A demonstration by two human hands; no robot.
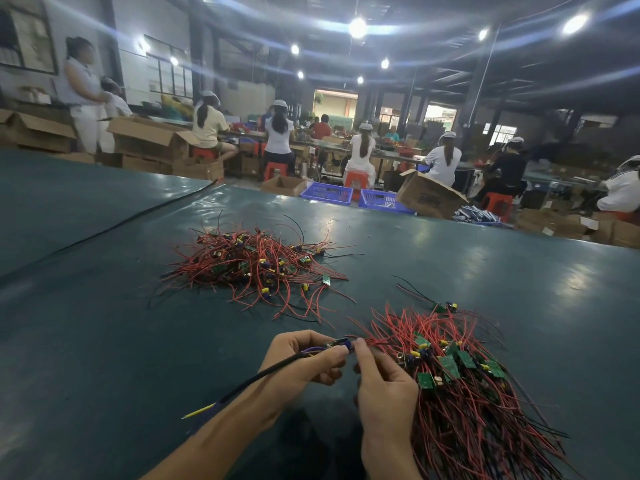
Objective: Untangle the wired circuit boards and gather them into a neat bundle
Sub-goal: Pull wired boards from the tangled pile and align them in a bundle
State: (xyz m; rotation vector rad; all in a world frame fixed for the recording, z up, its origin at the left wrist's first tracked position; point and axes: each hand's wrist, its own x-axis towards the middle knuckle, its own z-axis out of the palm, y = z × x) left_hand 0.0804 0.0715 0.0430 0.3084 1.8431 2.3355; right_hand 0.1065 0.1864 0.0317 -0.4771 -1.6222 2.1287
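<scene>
A tangled heap of small green circuit boards with red and black wires (256, 268) lies on the dark green table, ahead of my hands. A second, straighter bundle of wired boards (464, 372) lies at the right, against my right hand. My left hand (304, 362) pinches one small board with a blue part (341, 344); its dark sleeved lead (263, 375) trails back to the left and ends in a yellow tip. My right hand (384, 386) pinches the same board and red wires with thumb and forefinger.
One loose wired board (441, 306) lies just beyond the right bundle. A black cable (114, 223) runs across the table (104, 341) at the far left. Beyond the table's far edge are blue crates (327, 194), cardboard boxes and several seated people.
</scene>
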